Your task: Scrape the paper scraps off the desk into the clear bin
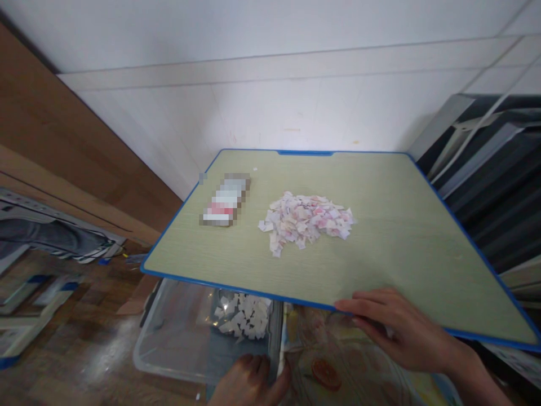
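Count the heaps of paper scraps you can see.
2: a pinkish heap on the table and a white heap in the clear box below. More may be hidden under the table.

I see the table [401, 237] with the wall [274, 107] right behind it. A heap of paper scraps [308, 220] lies mid-table — left of it, an oblong item [226, 200] I can't make out. Below the front edge, towards the left, sits a storage bin [169, 344] with more scraps [247, 317] inside. The left hand [249, 380] is before those; the right hand [395, 321] is at the table's front edge.
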Motion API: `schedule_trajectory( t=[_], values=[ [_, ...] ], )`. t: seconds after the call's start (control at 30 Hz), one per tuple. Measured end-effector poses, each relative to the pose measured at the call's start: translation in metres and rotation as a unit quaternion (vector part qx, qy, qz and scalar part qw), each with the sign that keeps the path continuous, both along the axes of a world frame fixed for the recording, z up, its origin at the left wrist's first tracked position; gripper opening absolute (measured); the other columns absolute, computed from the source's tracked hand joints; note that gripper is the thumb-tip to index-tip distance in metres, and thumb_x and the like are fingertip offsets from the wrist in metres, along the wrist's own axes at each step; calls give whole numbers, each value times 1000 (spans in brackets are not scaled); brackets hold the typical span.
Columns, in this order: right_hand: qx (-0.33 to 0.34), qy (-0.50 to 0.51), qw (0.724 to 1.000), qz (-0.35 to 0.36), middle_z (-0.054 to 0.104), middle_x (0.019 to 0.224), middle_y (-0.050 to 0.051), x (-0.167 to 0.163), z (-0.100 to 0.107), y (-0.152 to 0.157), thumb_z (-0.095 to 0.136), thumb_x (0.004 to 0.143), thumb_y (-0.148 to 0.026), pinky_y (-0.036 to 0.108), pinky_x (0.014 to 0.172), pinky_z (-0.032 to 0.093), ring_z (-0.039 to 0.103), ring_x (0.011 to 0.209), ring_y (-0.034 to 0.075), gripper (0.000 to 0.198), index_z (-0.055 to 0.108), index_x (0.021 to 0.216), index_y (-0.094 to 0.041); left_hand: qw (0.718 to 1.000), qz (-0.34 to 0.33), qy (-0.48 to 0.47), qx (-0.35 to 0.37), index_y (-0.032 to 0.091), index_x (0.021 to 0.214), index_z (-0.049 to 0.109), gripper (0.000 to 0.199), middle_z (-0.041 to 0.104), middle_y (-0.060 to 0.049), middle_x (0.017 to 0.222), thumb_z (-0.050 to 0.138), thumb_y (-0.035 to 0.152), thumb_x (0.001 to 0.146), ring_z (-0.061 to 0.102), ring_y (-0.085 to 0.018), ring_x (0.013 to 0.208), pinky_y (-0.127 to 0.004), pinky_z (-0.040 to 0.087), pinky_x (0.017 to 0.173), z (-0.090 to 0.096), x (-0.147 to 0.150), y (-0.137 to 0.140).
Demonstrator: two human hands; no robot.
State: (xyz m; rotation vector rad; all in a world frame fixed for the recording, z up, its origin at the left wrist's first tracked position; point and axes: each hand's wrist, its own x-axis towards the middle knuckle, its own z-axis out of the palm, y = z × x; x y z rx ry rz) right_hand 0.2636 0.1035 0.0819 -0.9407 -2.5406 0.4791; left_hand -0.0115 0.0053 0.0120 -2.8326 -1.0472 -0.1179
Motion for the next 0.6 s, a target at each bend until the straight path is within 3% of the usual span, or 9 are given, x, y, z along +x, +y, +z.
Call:
schedule_trajectory(
  t=[0.07, 0.23, 0.47, 0.6],
  values=[
    [-13, -7, 1000, 11, 70, 87, 2, 1, 0, -2, 45, 84, -13, 26, 63, 52, 66, 76, 15, 30, 59, 109, -25, 1000, -1, -1, -3, 16, 103, 45, 59, 60, 5, 56, 78, 21, 54, 54, -15, 42, -23, 42, 37, -1, 0, -1],
    [62, 27, 996, -50, 70, 86, 4, 5, -5, -1, 43, 86, -14, 26, 62, 51, 65, 75, 16, 30, 57, 111, -23, 1000, -1, 2, -2, 14, 106, 44, 64, 60, 5, 57, 79, 21, 53, 54, -16, 42, -25, 44, 37, -1, 0, 0],
    [32, -38, 998, 36, 68, 81, 2, 2, 1, -4, 40, 83, -9, 26, 57, 48, 64, 68, 15, 36, 56, 112, -24, 1000, -2, 3, -13, 15, 105, 44, 63, 60, 5, 56, 79, 21, 53, 54, -16, 43, -24, 44, 38, -2, -1, -1],
    [99, 4, 995, -7, 68, 78, 2, 7, 0, -6, 41, 85, -11, 25, 57, 46, 63, 67, 14, 31, 55, 111, -22, 1000, -6, 10, -25, 14, 106, 43, 62, 59, 5, 57, 79, 22, 55, 54, -16, 44, -24, 44, 38, -3, -1, -2]
  ],
)
